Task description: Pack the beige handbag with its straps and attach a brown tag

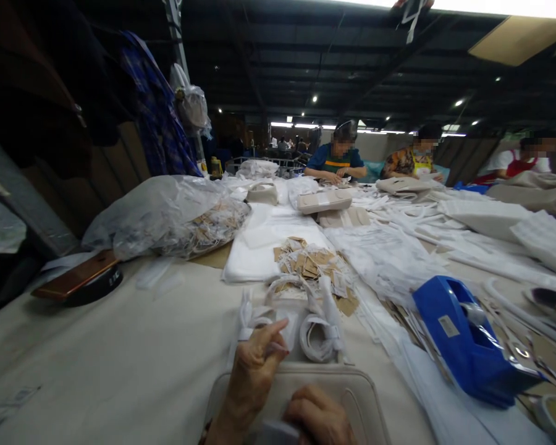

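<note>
A beige handbag (359, 386) lies in front of me at the bottom of the head view. Just beyond it are its strap or handle parts, wrapped in white padding (317, 337). My left hand (252, 371) is over the bag's left side, with thumb and fingers drawn together near the wrapping; whatever is between the fingertips is too small to make out. Low over the bag, my right hand (322, 417) has its fingers curled. A blurred, pale strip (278, 432) lies beside its fingertips, and the grip itself is hidden.
A blue tape dispenser (463, 340) stands at the right. Brown tags with strings (310, 262) are heaped ahead, beside white sheets (250, 253). A phone (76, 275) rests on a round black object at the left, near a plastic bag of tags (167, 213). Several co-workers sit across the table.
</note>
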The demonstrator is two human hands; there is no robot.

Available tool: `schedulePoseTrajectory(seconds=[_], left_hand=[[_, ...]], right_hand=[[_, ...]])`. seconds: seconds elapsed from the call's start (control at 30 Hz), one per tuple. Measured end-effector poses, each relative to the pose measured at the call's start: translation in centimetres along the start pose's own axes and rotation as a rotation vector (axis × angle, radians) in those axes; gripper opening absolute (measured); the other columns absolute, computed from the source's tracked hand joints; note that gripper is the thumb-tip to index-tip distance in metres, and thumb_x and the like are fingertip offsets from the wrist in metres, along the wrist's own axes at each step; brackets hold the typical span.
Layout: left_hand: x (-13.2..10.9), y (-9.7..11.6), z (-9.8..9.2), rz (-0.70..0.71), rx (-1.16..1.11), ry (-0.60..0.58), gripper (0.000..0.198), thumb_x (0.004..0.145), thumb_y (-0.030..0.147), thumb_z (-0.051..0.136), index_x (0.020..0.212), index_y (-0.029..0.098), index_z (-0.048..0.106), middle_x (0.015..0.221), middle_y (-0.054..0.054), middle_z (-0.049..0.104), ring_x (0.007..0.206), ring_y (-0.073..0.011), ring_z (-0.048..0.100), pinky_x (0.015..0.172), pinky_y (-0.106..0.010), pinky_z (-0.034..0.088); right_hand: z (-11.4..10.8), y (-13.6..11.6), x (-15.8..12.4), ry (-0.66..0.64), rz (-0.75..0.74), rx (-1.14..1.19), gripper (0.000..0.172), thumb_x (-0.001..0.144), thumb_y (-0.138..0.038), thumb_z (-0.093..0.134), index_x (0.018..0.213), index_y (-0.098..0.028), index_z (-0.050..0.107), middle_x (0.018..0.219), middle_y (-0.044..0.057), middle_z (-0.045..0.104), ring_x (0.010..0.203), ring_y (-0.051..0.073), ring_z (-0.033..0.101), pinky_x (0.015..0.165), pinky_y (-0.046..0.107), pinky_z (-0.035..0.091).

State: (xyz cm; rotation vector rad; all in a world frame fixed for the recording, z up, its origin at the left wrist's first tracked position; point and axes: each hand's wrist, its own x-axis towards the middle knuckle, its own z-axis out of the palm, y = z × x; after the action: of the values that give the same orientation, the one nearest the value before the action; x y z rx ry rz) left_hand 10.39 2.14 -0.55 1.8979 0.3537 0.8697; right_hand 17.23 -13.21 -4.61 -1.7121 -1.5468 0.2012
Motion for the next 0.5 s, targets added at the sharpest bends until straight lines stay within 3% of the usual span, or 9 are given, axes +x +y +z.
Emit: schedulePoseTrajectory(seconds=[0.13, 0.2, 0.37, 0.5], left_hand=[[-1.6, -0.3, 0.3, 0.394, 0.338, 0.003, 0.024, 0.078, 0.004, 0.044, 0.083, 0.018, 0.064, 0.067, -0.002, 0.062, 0.063, -0.0148, 0.058, 0.057, -0.023, 0.047], [-1.9, -0.3, 0.7, 0.481, 0.485, 0.02, 0.028, 0.079, 0.0, 0.037, 0.078, 0.017, 0.06, 0.063, -0.002, 0.057, 0.06, -0.0161, 0.054, 0.054, -0.024, 0.045], [-2.3, 0.0, 1.4, 0.452, 0.669, 0.03, 0.03, 0.078, -0.004, 0.033, 0.07, 0.018, 0.052, 0.067, -0.003, 0.053, 0.064, -0.0179, 0.05, 0.056, -0.027, 0.044], [-2.5, -0.1, 1.4, 0.475, 0.706, 0.111, 0.028, 0.078, -0.003, 0.034, 0.067, 0.018, 0.048, 0.071, -0.003, 0.051, 0.068, -0.0175, 0.049, 0.059, -0.028, 0.044]], right_hand=[[0.6, 0.6, -0.3, 0.029, -0.003, 0.048, 0.019, 0.075, -0.012, 0.044, 0.081, -0.02, 0.061, 0.077, 0.003, 0.058, 0.067, 0.011, 0.056, 0.061, 0.016, 0.043], [0.8, 0.7, -0.4, 0.043, -0.015, 0.055, 0.02, 0.074, -0.012, 0.044, 0.081, -0.02, 0.061, 0.077, 0.003, 0.058, 0.066, 0.011, 0.055, 0.06, 0.017, 0.043], [0.8, 0.4, -0.2, 0.062, -0.056, 0.064, 0.019, 0.076, -0.014, 0.042, 0.08, -0.019, 0.061, 0.075, 0.003, 0.058, 0.066, 0.011, 0.055, 0.06, 0.017, 0.043], [0.5, 0.0, 0.1, 0.102, -0.096, 0.052, 0.023, 0.084, -0.024, 0.04, 0.075, -0.018, 0.06, 0.07, 0.003, 0.058, 0.063, 0.011, 0.055, 0.057, 0.018, 0.043]])
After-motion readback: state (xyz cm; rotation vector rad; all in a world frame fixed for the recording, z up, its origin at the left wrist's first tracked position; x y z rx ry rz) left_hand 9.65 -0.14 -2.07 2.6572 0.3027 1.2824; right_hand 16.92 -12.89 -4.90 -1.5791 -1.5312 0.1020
